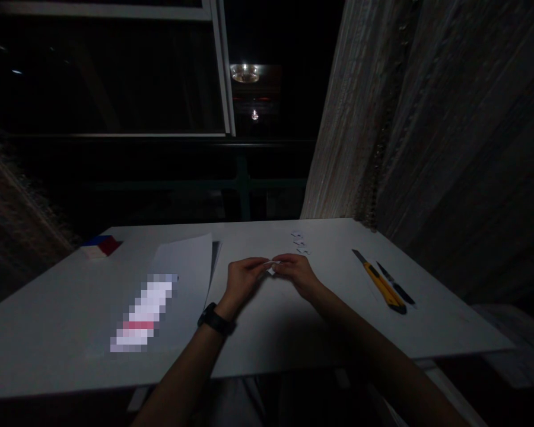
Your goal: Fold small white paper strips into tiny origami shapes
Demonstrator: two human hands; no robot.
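Note:
A small piece of white paper (pixel 273 268) is pinched between my two hands above the middle of the table. My left hand (pixel 244 277), with a black watch on its wrist, grips the paper's left side with fingers closed. On the other side my right hand (pixel 297 274) holds it between thumb and fingers. Part of the paper is hidden by the fingers, so its full shape does not show. Just beyond my right hand, several small white paper pieces (pixel 299 242) with dark marks lie in a row.
White paper sheets (pixel 187 261) lie left on the white table (pixel 253 356), with a bright pixelated rectangle (pixel 145 311) over them. A coloured cube (pixel 100 246) sits far left. At right are a yellow box cutter (pixel 380 283) and a dark-handled knife (pixel 397 284). Curtains (pixel 342 118) hang behind.

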